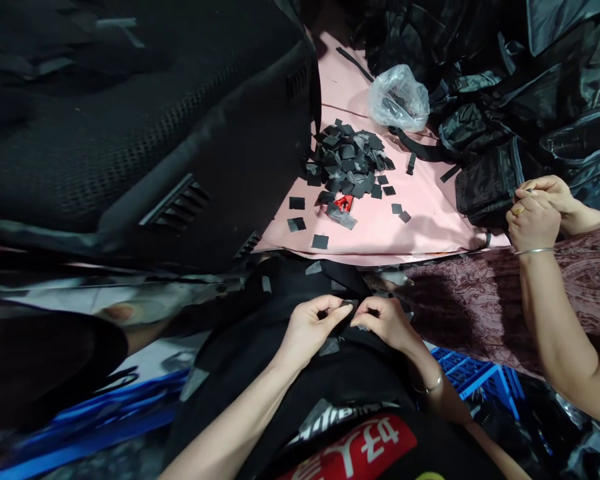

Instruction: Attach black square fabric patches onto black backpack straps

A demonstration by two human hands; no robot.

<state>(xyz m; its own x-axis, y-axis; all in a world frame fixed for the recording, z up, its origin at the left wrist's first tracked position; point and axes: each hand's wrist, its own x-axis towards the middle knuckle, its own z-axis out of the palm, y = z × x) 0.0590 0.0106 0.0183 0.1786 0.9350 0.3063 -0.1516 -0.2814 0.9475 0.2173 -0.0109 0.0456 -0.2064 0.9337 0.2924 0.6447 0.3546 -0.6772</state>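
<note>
At far left stands a large black padded article (250,153) with mesh panels and ribbed slots; it looks bulky, and its slots or edges would probably give the better hold. On the pink surface (370,230) beside it, a few loose black squares (297,203) lie flat and apart. Below the surface edge, over the person's dark lap, the left hand (305,328) has thumb and forefinger closed in a pinch on a small dark piece (350,304). Judged by eye, the piece is thin, light and flexible, unlikely to break but easily dropped or folded; a fingertip hold at an edge or corner suits it best. Above it on the surface is a loose heap of similar squares (350,157), overlapping, so single pieces may be awkward to separate; a red item (344,203) lies at the heap's near edge. The right hand (391,325) has its thumb and forefinger drawn nearly together just beside the piece; whether they grip it cannot be told. Farther right are a clear plastic bag (400,97), probably soft and slippery, dark patterned bags (485,183), and a co-worker's hands (535,223), close together; what they hold is indistinct.
</note>
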